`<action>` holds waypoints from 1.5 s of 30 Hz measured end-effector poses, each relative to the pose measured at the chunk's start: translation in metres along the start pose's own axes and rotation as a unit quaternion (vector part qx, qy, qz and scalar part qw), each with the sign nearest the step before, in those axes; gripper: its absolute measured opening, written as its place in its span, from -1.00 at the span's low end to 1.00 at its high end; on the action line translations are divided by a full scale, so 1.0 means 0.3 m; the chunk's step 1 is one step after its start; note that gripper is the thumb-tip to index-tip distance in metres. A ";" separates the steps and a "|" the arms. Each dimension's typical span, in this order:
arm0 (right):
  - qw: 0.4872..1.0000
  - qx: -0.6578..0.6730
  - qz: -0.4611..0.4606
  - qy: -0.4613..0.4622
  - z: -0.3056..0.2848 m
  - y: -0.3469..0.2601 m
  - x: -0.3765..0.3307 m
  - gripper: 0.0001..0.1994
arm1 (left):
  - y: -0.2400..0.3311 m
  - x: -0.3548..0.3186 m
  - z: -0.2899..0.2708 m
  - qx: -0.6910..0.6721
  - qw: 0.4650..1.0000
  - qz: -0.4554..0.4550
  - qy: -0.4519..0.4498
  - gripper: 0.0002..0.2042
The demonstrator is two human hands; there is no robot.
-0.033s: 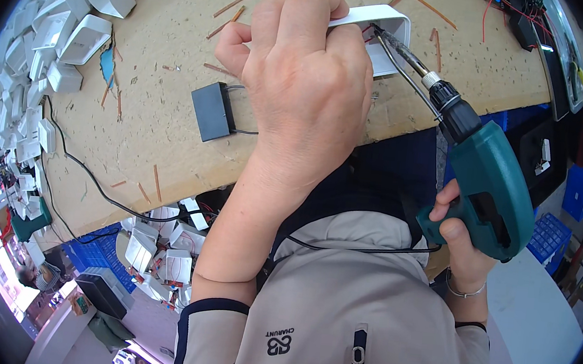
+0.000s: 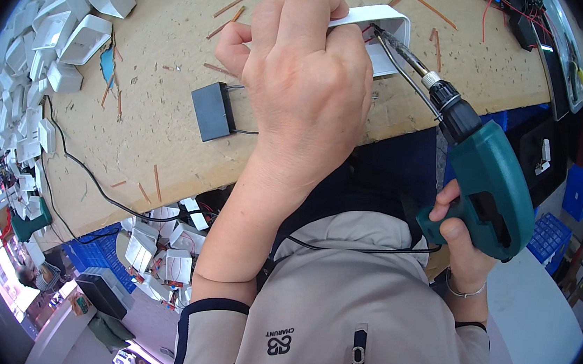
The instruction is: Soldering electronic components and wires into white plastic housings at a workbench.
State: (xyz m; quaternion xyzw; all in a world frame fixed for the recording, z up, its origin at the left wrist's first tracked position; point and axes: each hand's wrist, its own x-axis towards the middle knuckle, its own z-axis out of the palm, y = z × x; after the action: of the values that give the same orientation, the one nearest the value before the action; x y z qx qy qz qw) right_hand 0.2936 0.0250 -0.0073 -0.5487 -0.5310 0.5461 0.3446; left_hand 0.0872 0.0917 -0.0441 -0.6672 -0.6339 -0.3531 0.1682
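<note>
My right hand (image 2: 466, 246) is wrapped round the handle of a green soldering gun (image 2: 494, 177) with a black collar. Its metal tip and a thin bent feed tube reach into an open white plastic housing (image 2: 392, 13) at the table's far side. My left hand (image 2: 309, 71) is closed on the near left part of that housing; its fingertips are mostly hidden behind the hand. Bits of dark and red wire show inside the housing at the tip. A small black box (image 2: 212, 112) with two dark leads lies just left of my left wrist.
Many white plastic housings (image 2: 86, 39) are heaped along the left of the worn tabletop (image 2: 149, 126). Copper-coloured strips (image 2: 237, 3) lie scattered about. A black cable (image 2: 89, 173) crosses the near left. More white housings with wires (image 2: 178, 266) sit below the near edge. Electronics (image 2: 527, 26) stand far right.
</note>
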 end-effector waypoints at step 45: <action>0.982 0.080 -0.172 0.004 -0.048 0.036 -0.016 -0.31 | -0.023 -0.010 -0.081 -0.097 0.993 -0.045 -0.043 -0.69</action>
State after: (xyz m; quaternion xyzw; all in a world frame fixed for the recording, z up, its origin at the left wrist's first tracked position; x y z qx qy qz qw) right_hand 0.3105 0.0214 -0.0141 -0.4222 -0.5706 0.5175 0.4779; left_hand 0.0744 0.0742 -0.0307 -0.6655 -0.6329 -0.3912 0.0593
